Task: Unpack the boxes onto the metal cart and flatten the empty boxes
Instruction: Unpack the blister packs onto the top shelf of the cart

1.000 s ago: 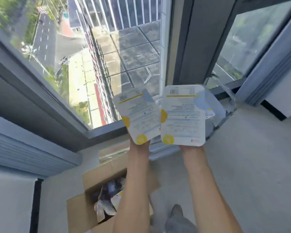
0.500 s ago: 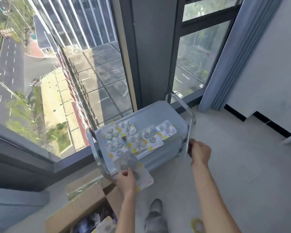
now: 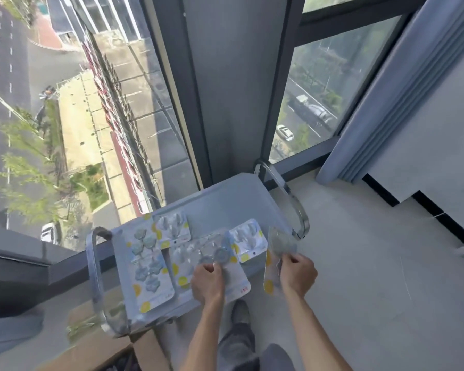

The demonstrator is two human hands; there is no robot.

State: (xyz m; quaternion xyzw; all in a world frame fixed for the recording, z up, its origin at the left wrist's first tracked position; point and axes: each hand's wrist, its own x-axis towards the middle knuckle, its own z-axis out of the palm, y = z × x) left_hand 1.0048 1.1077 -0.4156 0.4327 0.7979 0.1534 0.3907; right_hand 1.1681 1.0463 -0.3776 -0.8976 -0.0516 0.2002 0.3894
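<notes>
Both hands are curled around blister packs right now: the left hand (image 3: 208, 281) grips one that's lying on the top shelf of the metal cart (image 3: 225, 199), near the front edge, fingers tucked over its clear plastic bubbles, while the right hand (image 3: 296, 273) pinches another pack (image 3: 275, 259) that's tilted up on edge, just off the cart's right end next to the chrome handle (image 3: 287, 194). Laid flat on the shelf are several more packs, white cards with yellow dots: a long one (image 3: 150, 266) at the left, a small one (image 3: 173, 227) behind it, and one (image 3: 248, 241) toward the right. An open cardboard box (image 3: 102, 352) sits on the floor at the bottom left, touching the cart's corner, not flattened. Cart's parked right against a big window, grey curtain (image 3: 402, 103) off to the right.
</notes>
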